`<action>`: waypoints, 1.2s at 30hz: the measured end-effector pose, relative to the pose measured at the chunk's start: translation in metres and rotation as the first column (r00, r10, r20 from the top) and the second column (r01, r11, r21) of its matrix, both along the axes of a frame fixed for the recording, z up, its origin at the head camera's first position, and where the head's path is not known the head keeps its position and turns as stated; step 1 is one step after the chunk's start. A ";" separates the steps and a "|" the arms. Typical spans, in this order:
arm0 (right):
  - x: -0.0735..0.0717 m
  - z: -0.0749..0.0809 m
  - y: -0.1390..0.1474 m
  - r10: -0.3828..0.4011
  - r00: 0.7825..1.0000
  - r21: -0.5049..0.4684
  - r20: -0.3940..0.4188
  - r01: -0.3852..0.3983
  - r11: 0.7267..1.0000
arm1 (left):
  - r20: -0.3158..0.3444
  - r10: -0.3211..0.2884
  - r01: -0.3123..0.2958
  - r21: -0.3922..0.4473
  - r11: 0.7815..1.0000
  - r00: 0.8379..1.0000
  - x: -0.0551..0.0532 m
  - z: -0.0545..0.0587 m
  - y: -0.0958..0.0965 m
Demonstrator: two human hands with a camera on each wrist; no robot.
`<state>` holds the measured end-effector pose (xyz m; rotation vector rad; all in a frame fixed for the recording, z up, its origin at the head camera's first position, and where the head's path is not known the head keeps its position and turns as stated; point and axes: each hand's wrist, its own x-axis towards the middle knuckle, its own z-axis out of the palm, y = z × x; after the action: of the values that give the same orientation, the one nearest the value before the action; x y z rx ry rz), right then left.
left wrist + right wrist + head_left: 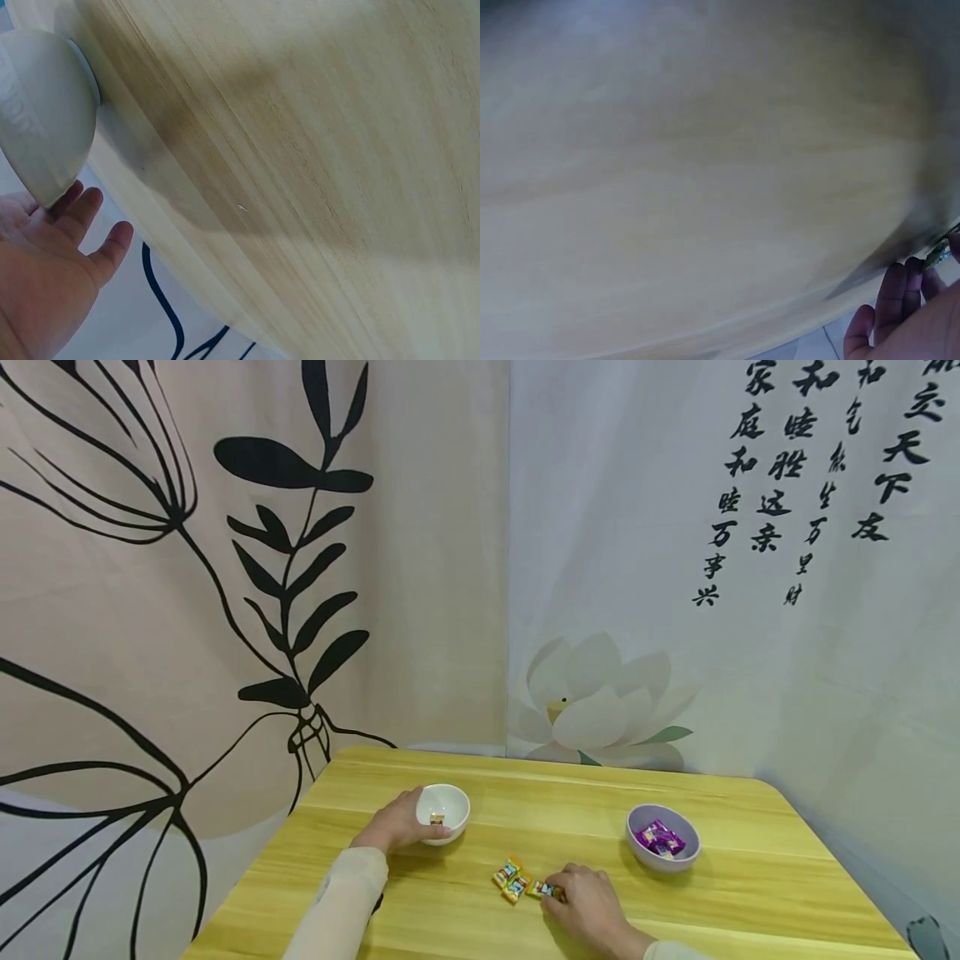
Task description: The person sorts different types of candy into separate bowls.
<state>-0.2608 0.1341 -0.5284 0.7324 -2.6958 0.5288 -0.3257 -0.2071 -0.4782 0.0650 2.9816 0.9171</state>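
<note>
My left hand (397,823) holds a small white bowl (455,802) by its left side, thumb at the near rim. One small wrapped candy (437,819) shows inside it. From the left wrist view, the outside of the bowl (49,105) appears with the fingers of the hand (52,262) at its rim. Over the front of the table, my right hand (588,906) pinches a yellow-green wrapped candy (540,889) with its fingertips. Two orange-yellow wrapped candies (512,881) lie just left of it. The right wrist view catches that hand (907,315) at its lower right corner.
A lavender bowl (637,850) with several purple wrapped candies (660,838) stands on the right of the wooden table (757,893). Printed curtains (442,610) hang behind the table's far edge. Dark cables (161,300) hang beyond the table edge in the left wrist view.
</note>
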 end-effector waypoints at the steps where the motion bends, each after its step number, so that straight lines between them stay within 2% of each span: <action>1: 0.000 0.000 0.000 -0.004 1.000 -0.006 -0.003 0.004 1.000 | 0.002 0.002 -0.002 0.001 1.000 1.000 0.000 0.000 0.000; 11: -0.012 0.006 0.001 -0.039 0.999 -0.078 -0.037 0.036 0.996 | -0.004 0.007 -0.007 -0.009 1.000 1.000 -0.001 0.001 -0.001; 24: -0.033 0.021 -0.014 -0.100 0.991 -0.127 0.093 0.112 0.986 | -0.010 -0.003 0.003 -0.003 1.000 1.000 0.003 0.003 0.000; 36: -0.051 0.026 -0.036 -0.108 0.993 -0.168 0.045 0.115 0.979 | -0.015 0.001 -0.001 -0.004 1.000 1.000 0.000 -0.002 0.000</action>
<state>-0.3119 0.0983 -0.5029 0.5269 -2.6629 0.7399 -0.3253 -0.2074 -0.4805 0.0699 2.9973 0.9155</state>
